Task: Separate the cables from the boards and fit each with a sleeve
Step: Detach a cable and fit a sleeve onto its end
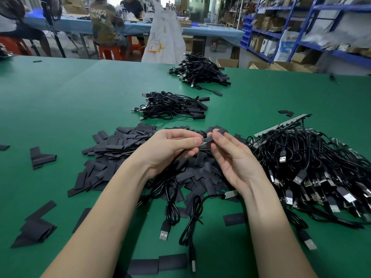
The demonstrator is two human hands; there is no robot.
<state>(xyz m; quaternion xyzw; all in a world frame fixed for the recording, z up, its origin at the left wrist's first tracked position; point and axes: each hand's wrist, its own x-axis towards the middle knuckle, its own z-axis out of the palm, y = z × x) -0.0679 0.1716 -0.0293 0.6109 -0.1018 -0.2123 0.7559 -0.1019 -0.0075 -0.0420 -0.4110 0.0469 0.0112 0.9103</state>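
Head view, frame centre: I see the left hand (170, 149) pinching a cable (172, 189) end, and the right hand (230, 157) pinching a black sleeve (215, 134) against it. Upper left, a shirt (102, 21) reads "UNKN OWN".

Sleeve pile (128, 149) centre, cable heap (313, 169) right, sleeved bundles (172, 106) behind

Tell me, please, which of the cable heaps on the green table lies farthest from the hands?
The cable heap at the far table edge, before the white bag; the other sleeved heap lies nearer.
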